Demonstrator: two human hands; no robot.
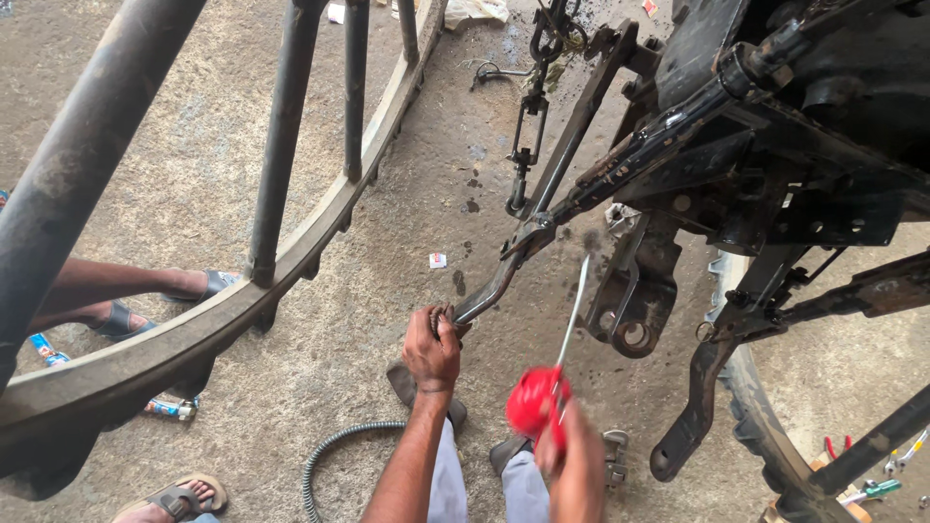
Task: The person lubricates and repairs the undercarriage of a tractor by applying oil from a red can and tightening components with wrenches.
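Oil can (531,402): red, rounded, blurring; its thin metal spout is pointing up at the dark linkage.
Right hand (573,455): gripping the oil can.
Left hand (432,349): clasping the lower link arm (494,291) end, low over the concrete floor (387,242).

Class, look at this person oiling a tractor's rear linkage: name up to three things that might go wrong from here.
1. The left hand grips the end of the link arm; if the arm swings or drops, fingers may be pinched.
2. The right hand is blurred, so the red oil can with its long spout may miss the joint and spill oil on the stained floor, a slip hazard.
3. The hose lies by the feet and could trip someone.
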